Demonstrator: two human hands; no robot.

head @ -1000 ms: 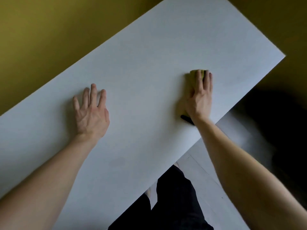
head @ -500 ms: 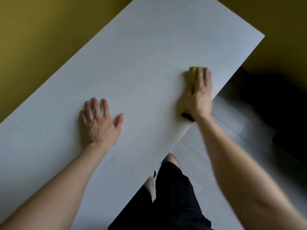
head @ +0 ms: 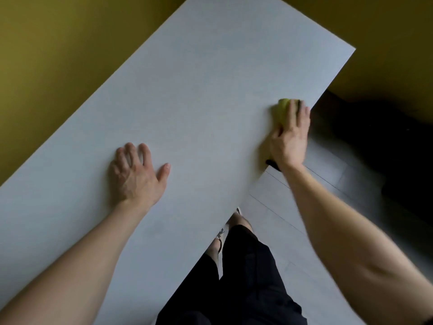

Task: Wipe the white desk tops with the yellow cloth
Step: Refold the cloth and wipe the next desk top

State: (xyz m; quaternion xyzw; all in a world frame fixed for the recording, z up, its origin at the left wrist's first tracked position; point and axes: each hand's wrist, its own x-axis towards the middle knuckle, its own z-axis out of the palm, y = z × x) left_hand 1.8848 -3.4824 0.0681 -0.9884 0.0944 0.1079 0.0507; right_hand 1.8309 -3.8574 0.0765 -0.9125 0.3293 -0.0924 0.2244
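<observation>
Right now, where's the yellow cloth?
Head view, right side: the cloth lies under the right hand on the desk top, near its right edge.

We count one white desk top [head: 210, 102]; one yellow cloth [head: 282, 109]; two hands, a left hand [head: 136, 179] and a right hand [head: 289, 139]; two bare forearms [head: 89, 259] [head: 339, 231]; one pair of black shorts [head: 246, 277]; one grey floor [head: 293, 219]; one small black thing [head: 273, 165] by the right wrist.

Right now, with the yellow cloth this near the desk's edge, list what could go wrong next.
1. The right hand presses the yellow cloth close to the edge of the white desk top. Another stroke outward could push it off onto the floor.
2. The left hand lies flat on the top and may leave prints there.
</observation>
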